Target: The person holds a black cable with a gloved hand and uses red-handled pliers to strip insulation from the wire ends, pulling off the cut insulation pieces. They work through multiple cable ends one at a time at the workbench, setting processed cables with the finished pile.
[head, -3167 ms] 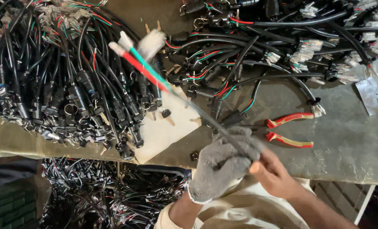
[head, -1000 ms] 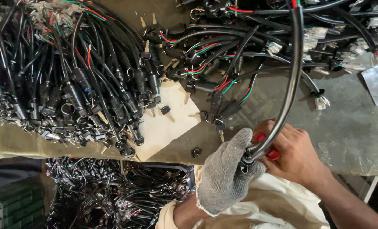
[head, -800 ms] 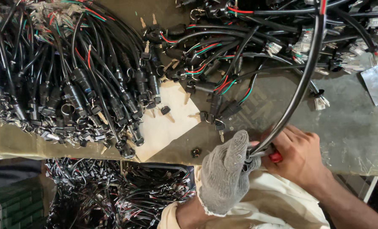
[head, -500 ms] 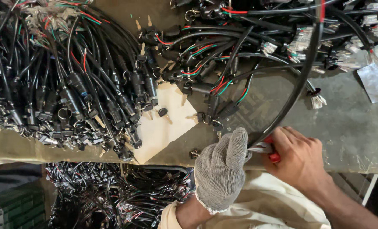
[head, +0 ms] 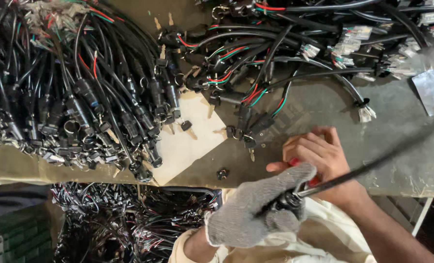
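— So, where was the black cable (head: 372, 165)?
— At the near edge of the surface (head: 402, 146). The gloved left hand (head: 256, 214) was closed around its end.
— And the right hand (head: 324, 158)?
— It was bare and gripped a red-handled tool (head: 295, 162) just beside the glove.

**Open bench to the right, cable heaps left and above**

Bare grey bench (head: 324, 104) between the upper cable heap (head: 285, 44) and the bare right hand (head: 319, 156): room to pass. Blocked to the left by the dense bundle pile (head: 75, 97). Narrow gap over the pale card (head: 190, 141). Crossed at right by the black cable (head: 372, 165).
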